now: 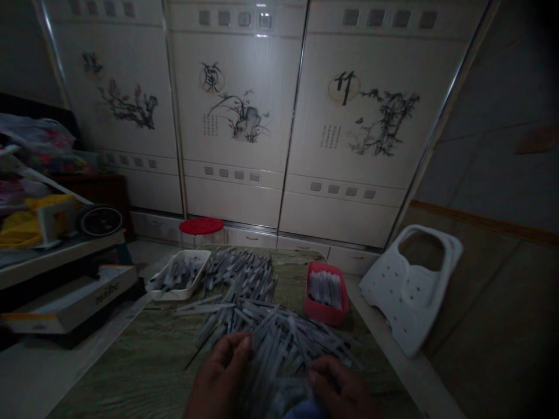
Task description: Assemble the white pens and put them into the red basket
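Note:
A loose heap of slim grey, translucent pen-like sticks covers the middle of the table. At the heap's near left edge is my left hand, closed with thumb and forefinger together; what it holds, if anything, is hidden. My right hand is at the near right side, fingers curled in a pinch. A pale pen-like stick runs leftward from its fingertips. Below, between the hands, a blurred blue thing shows at the frame's bottom edge.
A white tray of similar sticks stands at the table's back left, a red box of upright ones at the right. Beyond are a red stool and sliding cabinet doors. A white plastic chair-like piece leans right; a cluttered shelf stands left.

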`<state>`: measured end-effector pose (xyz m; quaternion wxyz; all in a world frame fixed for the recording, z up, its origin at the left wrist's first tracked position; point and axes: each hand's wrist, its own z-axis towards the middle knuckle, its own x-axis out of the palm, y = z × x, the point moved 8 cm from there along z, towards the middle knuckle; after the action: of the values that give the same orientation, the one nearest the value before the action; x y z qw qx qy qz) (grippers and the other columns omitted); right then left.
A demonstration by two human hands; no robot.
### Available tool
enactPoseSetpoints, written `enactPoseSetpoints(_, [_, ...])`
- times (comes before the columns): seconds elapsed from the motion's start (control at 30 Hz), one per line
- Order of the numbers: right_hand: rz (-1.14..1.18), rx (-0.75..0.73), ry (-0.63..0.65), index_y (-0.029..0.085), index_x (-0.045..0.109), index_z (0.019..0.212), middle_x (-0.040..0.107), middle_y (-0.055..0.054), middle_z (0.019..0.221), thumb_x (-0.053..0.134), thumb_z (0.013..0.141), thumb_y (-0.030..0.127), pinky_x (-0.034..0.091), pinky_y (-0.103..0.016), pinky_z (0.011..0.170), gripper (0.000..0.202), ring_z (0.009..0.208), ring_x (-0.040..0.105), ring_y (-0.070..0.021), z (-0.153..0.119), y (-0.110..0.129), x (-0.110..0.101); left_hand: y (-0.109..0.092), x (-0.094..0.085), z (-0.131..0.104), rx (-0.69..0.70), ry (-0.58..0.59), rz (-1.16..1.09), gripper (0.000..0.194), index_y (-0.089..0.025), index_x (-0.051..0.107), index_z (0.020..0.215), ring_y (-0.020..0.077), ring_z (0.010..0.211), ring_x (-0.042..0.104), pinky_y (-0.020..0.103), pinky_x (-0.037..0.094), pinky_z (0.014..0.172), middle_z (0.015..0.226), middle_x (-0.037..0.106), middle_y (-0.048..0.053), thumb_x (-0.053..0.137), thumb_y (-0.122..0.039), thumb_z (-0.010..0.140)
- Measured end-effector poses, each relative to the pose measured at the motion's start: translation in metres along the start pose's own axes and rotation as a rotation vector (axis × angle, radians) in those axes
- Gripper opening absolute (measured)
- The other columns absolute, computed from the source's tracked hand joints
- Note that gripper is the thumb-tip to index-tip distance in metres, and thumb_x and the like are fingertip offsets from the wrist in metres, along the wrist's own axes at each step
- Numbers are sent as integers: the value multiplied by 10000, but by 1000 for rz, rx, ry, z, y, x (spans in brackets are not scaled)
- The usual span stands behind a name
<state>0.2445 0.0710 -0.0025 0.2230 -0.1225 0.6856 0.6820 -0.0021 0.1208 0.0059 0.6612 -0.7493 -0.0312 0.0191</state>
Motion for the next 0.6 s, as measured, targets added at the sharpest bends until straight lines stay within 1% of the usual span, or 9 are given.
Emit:
enactPoseSetpoints(0.03, [16, 29, -24, 187, 737, 856, 686, -16, 712, 543, 859, 509, 433, -277, 620, 376, 682, 605, -195, 3, 0, -9, -1, -4, 2, -11, 14, 42, 518, -223, 711, 954, 228, 724, 616, 308, 470, 650, 807, 708, 35, 678, -700, 753])
enactPoseSetpoints(0.1, [38, 77, -55, 183, 737, 895, 717, -31, 766, 550, 867, 534, 478, -294, 667, 398, 758, 655, -223, 11, 1, -26, -4, -14, 4, -7, -14, 72, 494, -226, 703, 914, 228, 728, 613, 300, 463, 655, 808, 709, 26, 651, -698, 776])
enactPoseSetpoints(0.2, [26, 70, -89, 158, 735, 1051, 774, -74, 908, 538, 885, 534, 535, -321, 764, 456, 909, 719, -265, 27, 11, -48, -8, -25, 4, 14, -53, 71, 447, -231, 695, 858, 217, 700, 590, 287, 446, 637, 784, 696, 13, 655, -671, 789])
enactPoseSetpoints(0.27, [-87, 50, -171, 138, 717, 1161, 789, -101, 1002, 514, 897, 508, 551, -328, 766, 498, 944, 737, -275, 43, 18, -64, -9, -28, 5, 14, -36, 76, 455, -232, 702, 865, 222, 696, 589, 292, 450, 637, 778, 694, 17, 657, -678, 788])
enactPoseSetpoints(0.3, [-182, 57, -249, 131, 715, 1178, 793, -104, 997, 496, 902, 498, 555, -326, 740, 509, 918, 746, -273, 52, 21, -75, -9, -29, 6, 9, -20, 83, 470, -232, 706, 878, 229, 702, 597, 298, 455, 641, 783, 696, 21, 653, -689, 785])
enactPoseSetpoints(0.33, [-245, 62, -273, 123, 717, 1186, 795, -113, 994, 506, 902, 476, 554, -328, 736, 500, 920, 747, -277, 63, 22, -80, -9, -31, 6, 0, -10, 91, 488, -233, 707, 890, 238, 708, 604, 304, 459, 643, 787, 697, 24, 645, -704, 783])
enactPoseSetpoints(0.4, [-338, 64, -291, 140, 728, 1179, 794, -112, 1015, 537, 906, 400, 543, -332, 769, 423, 946, 740, -275, 86, 24, -87, -10, -38, 8, 3, -19, 106, 510, -235, 704, 906, 251, 737, 612, 311, 461, 661, 797, 695, 27, 627, -724, 785])
enactPoseSetpoints(0.5, [-473, 70, -283, 160, 759, 1082, 782, -102, 1036, 587, 918, 287, 532, -359, 848, 269, 997, 724, -271, 121, 20, -90, -13, -47, 10, 30, -64, 111, 485, -237, 698, 885, 251, 781, 606, 306, 456, 699, 798, 689, 23, 612, -709, 812])
enactPoseSetpoints(0.6, [-566, 79, -258, 172, 707, 1110, 734, -75, 1124, 644, 971, 334, 557, -425, 906, 223, 1013, 698, -233, 147, 14, -89, -15, -50, 11, 46, -75, 78, 450, -228, 691, 821, 235, 773, 597, 295, 450, 708, 766, 674, 15, 637, -674, 820])
